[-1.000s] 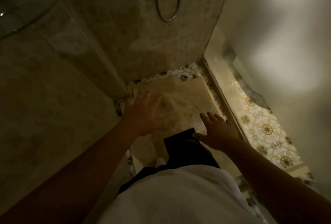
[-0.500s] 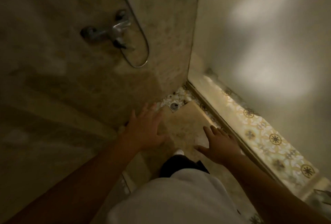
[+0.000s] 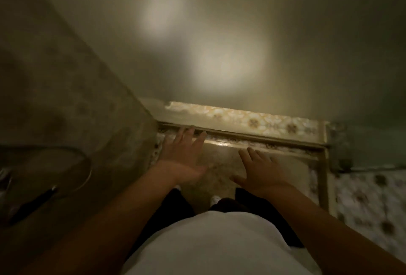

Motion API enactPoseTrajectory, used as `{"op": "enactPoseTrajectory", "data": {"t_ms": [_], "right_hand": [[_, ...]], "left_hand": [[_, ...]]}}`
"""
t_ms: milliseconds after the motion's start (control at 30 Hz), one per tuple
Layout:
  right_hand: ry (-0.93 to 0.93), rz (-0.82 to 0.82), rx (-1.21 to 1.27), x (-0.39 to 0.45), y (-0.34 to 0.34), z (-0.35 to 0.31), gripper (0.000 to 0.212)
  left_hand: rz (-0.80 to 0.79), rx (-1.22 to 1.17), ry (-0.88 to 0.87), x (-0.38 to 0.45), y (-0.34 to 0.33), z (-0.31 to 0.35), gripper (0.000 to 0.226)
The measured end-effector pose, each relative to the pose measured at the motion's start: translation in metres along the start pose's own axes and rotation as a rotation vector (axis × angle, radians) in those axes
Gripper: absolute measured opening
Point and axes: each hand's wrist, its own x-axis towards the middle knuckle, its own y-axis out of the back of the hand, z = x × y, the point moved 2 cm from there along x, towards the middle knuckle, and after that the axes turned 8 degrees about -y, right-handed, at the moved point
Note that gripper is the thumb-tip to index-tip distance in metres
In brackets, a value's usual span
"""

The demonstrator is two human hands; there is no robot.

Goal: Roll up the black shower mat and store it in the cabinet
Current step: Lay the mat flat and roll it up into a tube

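Hands both spread wide, empty: left hand (image 3: 183, 158) near threshold (image 3: 252, 137), right hand (image 3: 260, 170) over beige floor (image 3: 222, 158). Picture blurred.

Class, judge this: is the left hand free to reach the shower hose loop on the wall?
Probably yes. The left hand is open and empty, and nothing stands between it and the hose loop further left.

Your single head camera looks steeply down past your chest at the shower floor (image 3: 222, 165), close to the frosted wall (image 3: 219, 33).
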Motion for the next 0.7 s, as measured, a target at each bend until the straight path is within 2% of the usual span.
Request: {"op": "enactPoseTrajectory", "data": {"t_ms": [167,333,533,700], "right_hand": [[-0.321,-0.053,0.16,-0.019,-0.02,0.001,0.096],[-0.614,-0.035,0.327,-0.063,-0.035,-0.017,0.096],[-0.934,0.037,0.534,-0.115,-0.063,-0.059,0.097],[-1.119,-0.004,0.646,-0.158,-0.097,-0.098,0.092]], "left_hand": [[0.005,0.15,-0.384,0.056,0.013,0.009,0.089],[-0.132,0.319,-0.738,0.085,0.023,0.025,0.091],[-0.178,0.456,-1.106,0.085,0.018,0.061,0.093],[-0.183,0.504,-1.342,0.058,0.006,0.094,0.092]]}}
